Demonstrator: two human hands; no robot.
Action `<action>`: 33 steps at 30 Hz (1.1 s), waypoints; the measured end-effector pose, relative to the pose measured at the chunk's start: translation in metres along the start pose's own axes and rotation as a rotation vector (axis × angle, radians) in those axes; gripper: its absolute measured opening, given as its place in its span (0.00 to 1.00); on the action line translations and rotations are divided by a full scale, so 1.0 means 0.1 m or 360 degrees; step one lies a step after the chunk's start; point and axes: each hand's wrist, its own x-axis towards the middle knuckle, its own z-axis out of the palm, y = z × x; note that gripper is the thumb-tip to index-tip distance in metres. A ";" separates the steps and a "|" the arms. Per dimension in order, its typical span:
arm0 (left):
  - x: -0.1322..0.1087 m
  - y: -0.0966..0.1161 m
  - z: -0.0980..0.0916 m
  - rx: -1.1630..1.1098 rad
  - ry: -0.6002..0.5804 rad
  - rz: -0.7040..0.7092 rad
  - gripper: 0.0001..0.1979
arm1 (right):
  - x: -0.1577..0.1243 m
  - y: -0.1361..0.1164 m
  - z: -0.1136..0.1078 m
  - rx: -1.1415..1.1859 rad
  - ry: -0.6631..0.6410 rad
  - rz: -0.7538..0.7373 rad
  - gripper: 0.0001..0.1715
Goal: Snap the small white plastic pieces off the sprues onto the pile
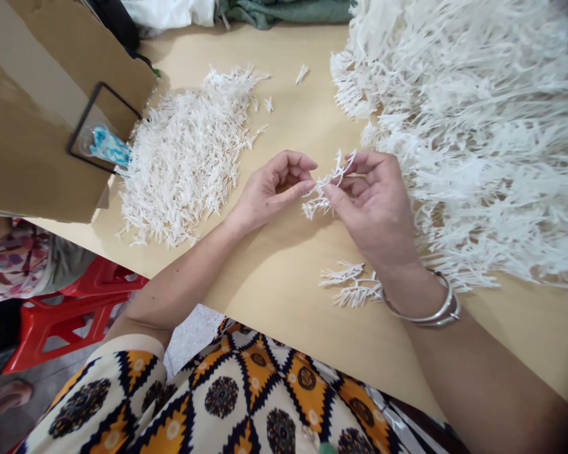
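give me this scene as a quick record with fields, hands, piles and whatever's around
left hand: fingertips by the piece's edge, contact unclear
right hand: pinching a white branched piece
left side: smaller white pile, cardboard box
right side: larger white pile
near right wrist: loose white bits
surface: tan table

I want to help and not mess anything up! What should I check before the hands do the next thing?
1. Right hand pinching the white piece: ok.
2. Left hand gripping it too: cannot tell; it is right beside the piece, maybe touching.
3. Small pile apart from the big pile: ok, table shows between them.
4. No loose bits outside the piles: not ok, a few lie between them.
5. Bracelet clear of the white piece: ok.
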 end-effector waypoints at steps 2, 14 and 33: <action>-0.01 0.01 0.00 -0.0020 -0.0016 0.0005 0.18 | 0.01 0.05 -0.01 -0.0007 -0.0036 -0.0013 0.30; 0.00 0.03 0.00 0.0025 -0.0200 -0.0139 0.23 | -0.01 0.00 -0.02 0.0062 -0.0040 0.0078 0.26; -0.01 0.04 0.06 0.0236 0.0042 0.0074 0.08 | -0.03 -0.15 0.00 -0.0117 -0.0201 0.0097 0.21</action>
